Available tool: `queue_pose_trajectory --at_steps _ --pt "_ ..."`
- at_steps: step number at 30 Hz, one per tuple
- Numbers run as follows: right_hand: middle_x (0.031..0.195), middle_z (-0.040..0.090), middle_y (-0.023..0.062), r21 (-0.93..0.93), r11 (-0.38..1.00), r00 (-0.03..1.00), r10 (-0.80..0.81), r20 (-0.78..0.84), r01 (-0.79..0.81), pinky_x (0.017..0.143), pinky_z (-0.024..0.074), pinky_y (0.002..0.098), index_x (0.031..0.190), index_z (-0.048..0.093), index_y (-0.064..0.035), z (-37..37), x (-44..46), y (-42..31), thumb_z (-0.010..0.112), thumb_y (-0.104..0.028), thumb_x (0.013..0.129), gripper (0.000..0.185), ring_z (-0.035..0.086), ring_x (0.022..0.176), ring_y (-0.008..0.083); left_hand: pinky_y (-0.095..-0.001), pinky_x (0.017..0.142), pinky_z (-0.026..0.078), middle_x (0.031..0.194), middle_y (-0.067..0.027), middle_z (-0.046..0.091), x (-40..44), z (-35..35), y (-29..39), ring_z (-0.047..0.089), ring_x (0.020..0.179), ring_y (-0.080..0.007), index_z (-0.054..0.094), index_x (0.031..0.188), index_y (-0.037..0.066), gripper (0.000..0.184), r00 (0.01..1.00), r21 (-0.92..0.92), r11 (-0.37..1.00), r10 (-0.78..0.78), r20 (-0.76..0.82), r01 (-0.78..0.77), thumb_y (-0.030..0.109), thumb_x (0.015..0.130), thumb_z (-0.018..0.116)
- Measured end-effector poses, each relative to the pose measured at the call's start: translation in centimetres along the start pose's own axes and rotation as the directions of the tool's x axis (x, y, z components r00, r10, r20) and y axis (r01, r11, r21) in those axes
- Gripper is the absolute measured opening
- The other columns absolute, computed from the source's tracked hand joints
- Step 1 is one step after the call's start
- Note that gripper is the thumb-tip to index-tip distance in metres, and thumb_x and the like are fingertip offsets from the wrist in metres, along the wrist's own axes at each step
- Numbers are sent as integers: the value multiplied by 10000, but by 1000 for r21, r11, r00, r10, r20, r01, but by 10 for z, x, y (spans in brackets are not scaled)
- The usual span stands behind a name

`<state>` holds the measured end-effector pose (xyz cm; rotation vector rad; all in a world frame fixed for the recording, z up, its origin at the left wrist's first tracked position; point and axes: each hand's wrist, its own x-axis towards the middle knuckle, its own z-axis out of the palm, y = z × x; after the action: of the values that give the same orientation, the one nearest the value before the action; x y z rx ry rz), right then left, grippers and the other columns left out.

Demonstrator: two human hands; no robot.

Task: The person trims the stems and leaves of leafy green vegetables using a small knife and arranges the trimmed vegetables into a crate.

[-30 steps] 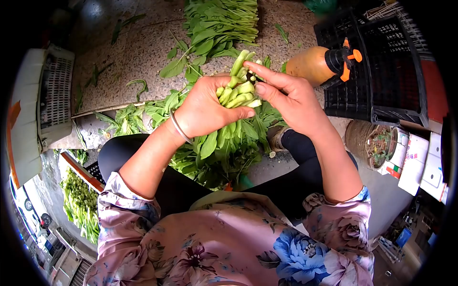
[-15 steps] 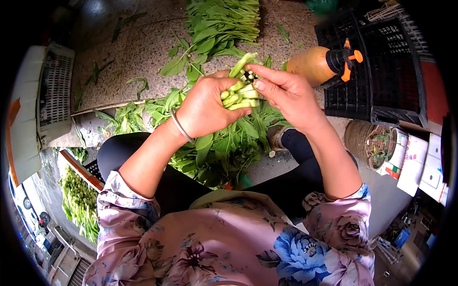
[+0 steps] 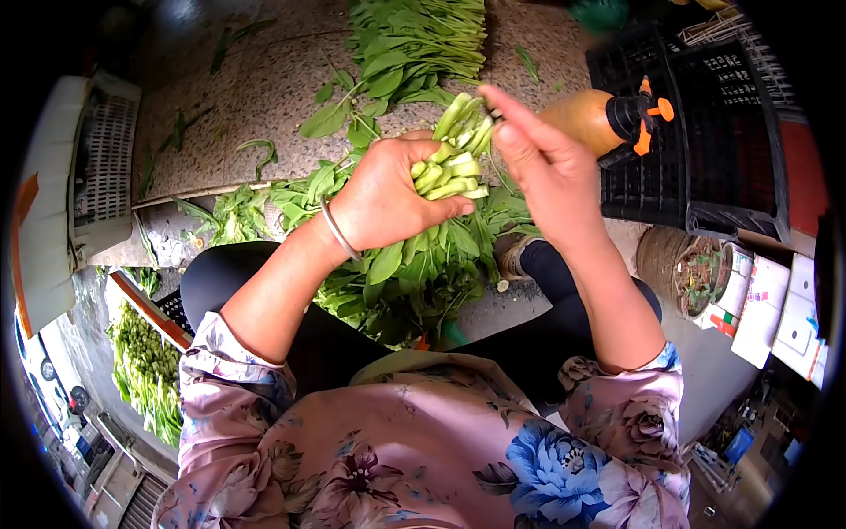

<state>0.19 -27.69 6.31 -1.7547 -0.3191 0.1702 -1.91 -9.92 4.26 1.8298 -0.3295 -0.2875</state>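
My left hand [image 3: 388, 185], with a bangle at its wrist, is wrapped round a bunch of leafy green stems [image 3: 454, 167]. Their pale ends point up and right, while leaves [image 3: 449, 251] hang below the hand. Just right of the stem ends is my right hand [image 3: 551, 167], apart from the bunch. Its thumb and forefinger are close together, with a small dark thing between the tips that I cannot make out.
More leafy stems [image 3: 419, 44] lie in a pile on the speckled stone slab [image 3: 256, 88]. An orange spray bottle [image 3: 577, 122] stands by black crates [image 3: 723, 132] at right. White plastic crates [image 3: 104, 150] are at left, near more greens [image 3: 145, 370].
My right hand has drawn back to the right, off the stem ends. More of the stem ends now show. My left hand stays closed round the bunch, almost in place.
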Motion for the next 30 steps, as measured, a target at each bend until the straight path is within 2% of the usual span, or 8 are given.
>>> queue_pose_trajectory --at_steps 2,5,9,10,13,14,18,30 --pt "623 427 -89 210 964 984 173 -35 -162 475 279 158 1187 542 -126 -4 1 -7 556 -206 869 329 325 544 1 -234 634 438 785 -26 546 0 1 0 511 681 -93 605 782 11 211 1000 -47 999 -2 -4 2 72 650 758" --pt "623 365 -79 162 970 981 165 106 -181 471 271 147 1264 449 -88 -6 3 -7 512 -189 889 393 318 536 11 -237 631 438 784 -25 547 0 2 -1 513 667 -99 606 779 13 211 998 0 998 55 -21 -55 81 650 759" --pt "655 384 -76 -85 995 983 74 166 -61 491 286 164 1273 446 -104 -2 2 -5 504 -164 887 395 329 561 20 -291 685 476 803 -86 566 -1 0 1 576 721 -194 631 831 40 243 997 -14 999 -48 58 49 128 640 752" --pt "902 610 18 -169 961 954 246 171 -218 704 408 203 1213 502 -77 -5 3 -19 560 -152 847 378 498 763 44 -300 690 480 816 -98 574 -2 2 -3 582 734 -205 630 843 44 268 998 15 1000 -15 67 15 149 633 757" --pt "934 596 19 -170 982 975 113 191 -80 714 408 204 1223 486 -51 -3 4 -21 538 -103 834 396 488 781 43 -332 705 485 841 -142 598 -6 0 1 595 770 -252 618 852 62 324 991 189 977 -112 71 97 252 624 747" --pt "944 592 19 -159 986 977 73 198 -42 717 407 204 1226 481 -43 -1 7 -22 531 -86 829 402 485 787 43 -327 667 484 818 -105 594 -6 2 -5 589 727 -237 610 850 66 331 999 212 976 35 39 -43 262 627 756" --pt "932 598 21 -108 969 948 242 208 -223 707 415 205 1218 482 -18 -10 -7 9 537 -70 821 405 494 783 49 -346 707 456 823 -135 559 -6 18 -32 564 770 -279 586 817 32 325 998 138 990 26 58 -34 206 604 759" --pt "986 634 135 -166 981 986 -77 150 102 788 432 242 1106 570 -16 -10 11 -4 549 -94 833 285 578 888 125 -308 747 440 856 -110 569 4 3 -33 561 793 -220 586 864 6 329 991 94 989 110 81 -117 174 638 757"
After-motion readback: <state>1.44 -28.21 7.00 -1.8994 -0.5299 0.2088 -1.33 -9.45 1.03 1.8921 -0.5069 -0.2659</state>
